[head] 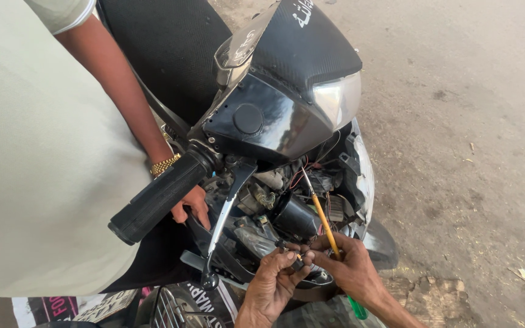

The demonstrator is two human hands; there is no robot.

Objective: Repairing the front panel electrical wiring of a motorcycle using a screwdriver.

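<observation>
A small dark part, too small to identify, sits pinched between the fingertips of both hands just in front of the scooter's opened front, where wiring lies exposed beneath the headlight cowl. The left hand closes thumb and forefinger on it, steadying it close to the eye. The right hand meets it too, while also closed around a yellow-shafted screwdriver whose tip points up into the wiring, kept ready. Another person's hand rests below the handlebar grip, seemingly holding the bars still.
</observation>
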